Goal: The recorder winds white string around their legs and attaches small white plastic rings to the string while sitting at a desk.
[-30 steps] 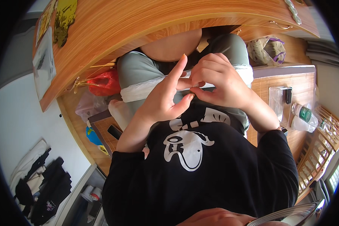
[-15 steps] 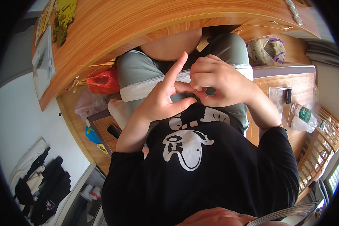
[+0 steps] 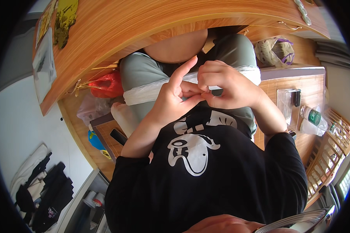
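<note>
My two hands meet above my lap, fingertips touching. On my left hand the index finger points up and away, while the thumb and the other fingers close together at the right hand's fingertips. My right hand is curled, its thumb and index finger pinched at that same spot. Whatever lies between the fingers is too small or hidden to make out. Beneath the hands a long white wrinkled strip, perhaps a bundle of strands or folded sheet, lies across my thighs in grey-green trousers.
A wooden desk curves ahead, with a gold foil packet at its left. A red bag hangs at left. On the right, a low bamboo-topped surface bears a clear box; a bottle and slatted basket are nearby.
My left thumb has moved up toward the other fingers, closing the gap in that hand. The raised index finger has tilted slightly right. My right hand keeps its pinch almost in place.
</note>
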### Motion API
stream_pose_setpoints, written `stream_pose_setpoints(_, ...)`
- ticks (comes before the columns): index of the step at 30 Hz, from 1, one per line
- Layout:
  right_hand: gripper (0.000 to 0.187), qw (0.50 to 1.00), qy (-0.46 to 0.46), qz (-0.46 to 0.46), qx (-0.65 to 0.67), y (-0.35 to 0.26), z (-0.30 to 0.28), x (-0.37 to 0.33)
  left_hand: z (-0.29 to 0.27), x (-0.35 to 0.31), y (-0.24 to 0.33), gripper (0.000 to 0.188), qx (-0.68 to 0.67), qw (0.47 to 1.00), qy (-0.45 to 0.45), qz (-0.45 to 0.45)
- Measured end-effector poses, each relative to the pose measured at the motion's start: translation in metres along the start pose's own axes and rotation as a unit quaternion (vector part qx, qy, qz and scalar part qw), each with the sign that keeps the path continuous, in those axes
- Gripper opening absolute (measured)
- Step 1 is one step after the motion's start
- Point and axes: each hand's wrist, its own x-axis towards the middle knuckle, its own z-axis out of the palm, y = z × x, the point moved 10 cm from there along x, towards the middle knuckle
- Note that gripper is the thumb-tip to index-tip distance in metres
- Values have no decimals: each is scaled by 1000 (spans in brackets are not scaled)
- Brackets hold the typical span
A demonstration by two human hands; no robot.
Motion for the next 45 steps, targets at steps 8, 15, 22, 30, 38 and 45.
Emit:
stream_pose_setpoints(8,16,1000,-2,11,7,3,-4,-3,-11,2,1,89,-10,999,28,41)
stream_pose_setpoints(15,25,977,139,98,131,25,-26,-16,-24,2,0,92,-105,992,73,-4)
stream_pose_setpoints(22,36,957,77,155,233,39,0,-17,-28,3,0,87,-111,992,63,16)
stream_pose_setpoints(30,11,971,145,159,101,34,-27,-11,-31,8,1,80,-122,988,83,43)
stream_pose_setpoints(38,15,856,324,61,-398,-72,-210,3,-64,-6,11,64,-41,986,150,62)
stream_pose_setpoints(45,21,853,266,242,-378,65,-396,59,-71,-12,-8,61,-49,984,168,28)
